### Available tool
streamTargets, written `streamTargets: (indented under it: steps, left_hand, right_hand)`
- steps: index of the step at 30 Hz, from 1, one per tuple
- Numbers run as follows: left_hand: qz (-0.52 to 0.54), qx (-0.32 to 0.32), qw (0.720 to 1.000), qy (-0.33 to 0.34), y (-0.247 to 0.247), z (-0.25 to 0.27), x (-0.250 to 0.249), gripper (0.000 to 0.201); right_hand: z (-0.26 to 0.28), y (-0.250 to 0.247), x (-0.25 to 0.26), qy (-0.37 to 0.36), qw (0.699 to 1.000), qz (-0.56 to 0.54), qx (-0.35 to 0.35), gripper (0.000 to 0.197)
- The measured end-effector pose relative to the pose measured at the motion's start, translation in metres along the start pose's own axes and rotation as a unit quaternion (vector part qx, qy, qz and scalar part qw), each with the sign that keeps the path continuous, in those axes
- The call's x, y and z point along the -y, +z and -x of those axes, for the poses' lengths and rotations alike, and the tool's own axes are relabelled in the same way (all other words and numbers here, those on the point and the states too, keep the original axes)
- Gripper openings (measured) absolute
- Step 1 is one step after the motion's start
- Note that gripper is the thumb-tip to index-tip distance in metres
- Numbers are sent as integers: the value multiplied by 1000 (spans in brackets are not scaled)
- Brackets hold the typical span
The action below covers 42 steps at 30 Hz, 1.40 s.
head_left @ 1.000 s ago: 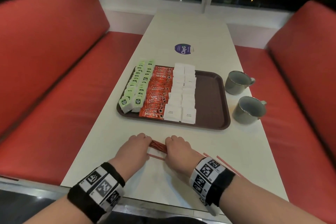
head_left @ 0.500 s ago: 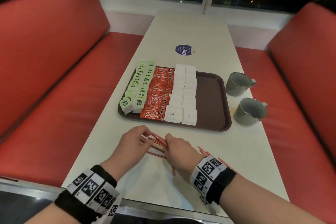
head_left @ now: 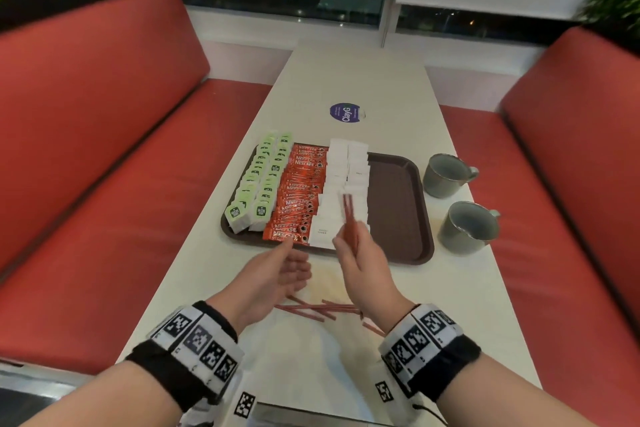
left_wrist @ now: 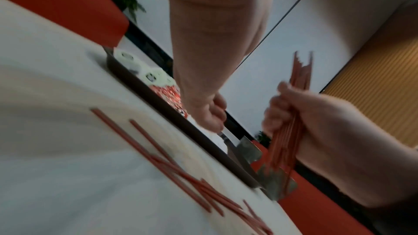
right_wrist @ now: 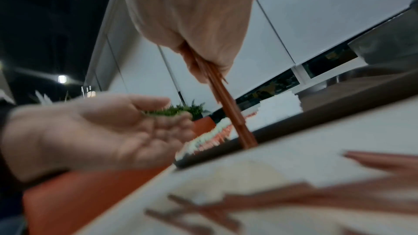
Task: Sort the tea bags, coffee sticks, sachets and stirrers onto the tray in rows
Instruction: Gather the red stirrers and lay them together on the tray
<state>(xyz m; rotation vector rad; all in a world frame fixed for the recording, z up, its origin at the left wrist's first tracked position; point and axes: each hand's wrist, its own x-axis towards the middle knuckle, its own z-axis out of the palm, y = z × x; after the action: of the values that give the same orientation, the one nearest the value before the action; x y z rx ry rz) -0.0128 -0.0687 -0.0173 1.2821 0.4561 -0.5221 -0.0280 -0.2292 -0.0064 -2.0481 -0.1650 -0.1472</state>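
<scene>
Right hand [head_left: 360, 258]: clenched round a bundle of red stirrers [head_left: 349, 218], upright above the tray's [head_left: 398, 204] near edge.
Left hand [head_left: 277, 270]: released, palm up — holding nothing.
Stray stirrers [head_left: 311, 310]: scattered at the surface's near edge.
Advice: square the bundle's ends, then lay along the tray's bare right side — parallel to the sachets [head_left: 346, 166].

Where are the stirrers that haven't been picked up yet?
In the head view, the loose stirrers lie scattered on the table near its front edge, between the two wrists and short of the tray.

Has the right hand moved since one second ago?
Yes. The right hand rose off the table toward the tray, gripping stirrers.
</scene>
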Motion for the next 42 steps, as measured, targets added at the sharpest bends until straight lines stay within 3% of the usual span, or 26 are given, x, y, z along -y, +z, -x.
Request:
streamTargets:
  steps: [4,8,13,21,25,30,37,40,42]
  left_hand:
    - [34,114,985,-122,33,-8,-1,57]
    - [145,172,965,-133,61,-4,-8,40]
    - [225,130,960,-105,73,-3,-13,22]
    - [287,111,946,-103,84,-11,-22,23]
    - [293,116,944,-100,84,-17,-31,22]
    - [272,125,948,-107,86,-27,-37,23]
    - [229,122,963,-76,93,-42,-53,27]
    - [158,119,977,-79,88,-53,-61,33]
    - [126,113,982,-85,79,-60,-64,39]
  right_hand:
    - [-13,-6,33,-53,985,-107,-121,13]
    - [-11,-4,42,-54,983,-125,-125,16]
    - [-9,5,25,12,985,-128,-117,23]
    - [-30,5,23,36,982,-142,-117,24]
    - [-39,7,17,32,983,-130,-126,22]
    - [-50,5,13,40,979,-120,-159,33]
    - [-76,1,14,51,988,-78,-127,15]
    - [-112,-11,1,119,979,-78,-148,2]
    - [-144,-25,-25,198,969,-43,-142,11]
